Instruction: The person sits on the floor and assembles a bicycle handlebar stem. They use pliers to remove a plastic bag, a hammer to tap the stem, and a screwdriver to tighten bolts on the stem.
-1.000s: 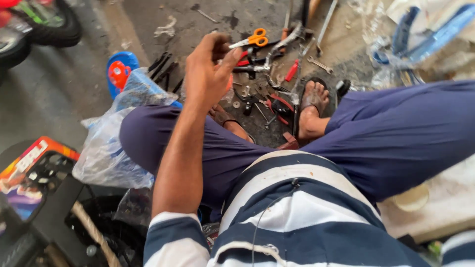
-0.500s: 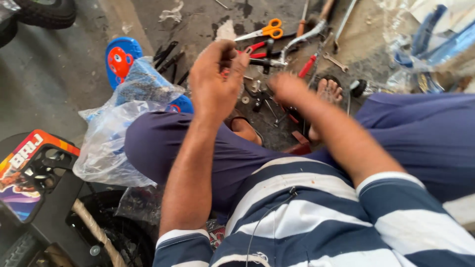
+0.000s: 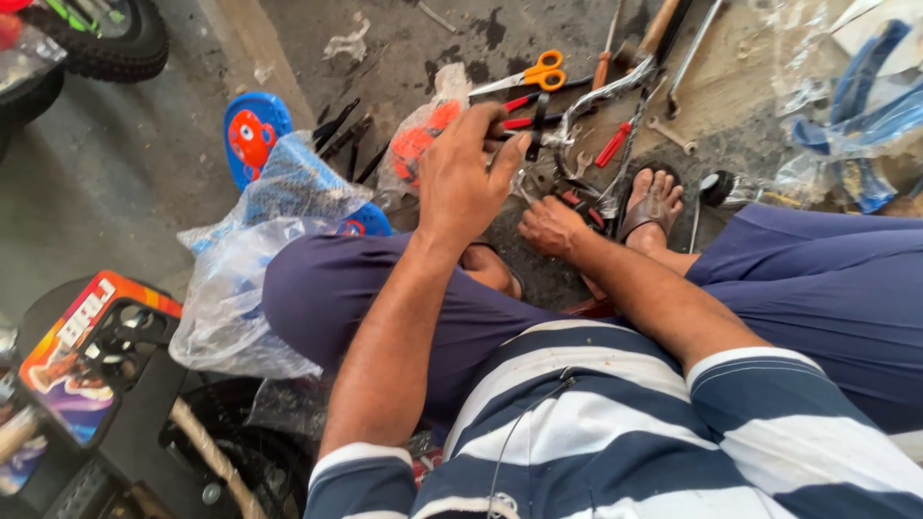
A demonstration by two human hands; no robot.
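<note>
Setting: a person in a navy-and-white striped shirt sat on a stained concrete floor point(image 3: 433, 38) with knees apart, tools spread out ahead.
Left hand: the left hand point(image 3: 464, 173) was raised above the tool pile, back to the camera, fingers curled around something small; what it gripped could not be told, though red-handled pliers point(image 3: 524, 111) lay just beyond the fingertips.
Right hand: the right hand point(image 3: 550, 227) rested low on the floor, fingers bent and closed over a small dark part with red on it point(image 3: 584, 206), beside the sandalled foot point(image 3: 654, 202).
Tools nearby: orange-handled scissors point(image 3: 535, 75) lay past the pliers, a red-handled screwdriver point(image 3: 612, 144) to their right, and a bent metal rod point(image 3: 601, 96) crossed between them.
Left of the knee: a clear plastic bag point(image 3: 231, 298) sat against the thigh, with a blue toy part bearing a red face point(image 3: 252, 133) behind it.
Step in hand: seemingly a picking and sorting of small pieces among the tools, both hands busy at the pile.
Next move calls for: probably a steady grip from each hand while the two pieces are brought together close to the body.
</note>
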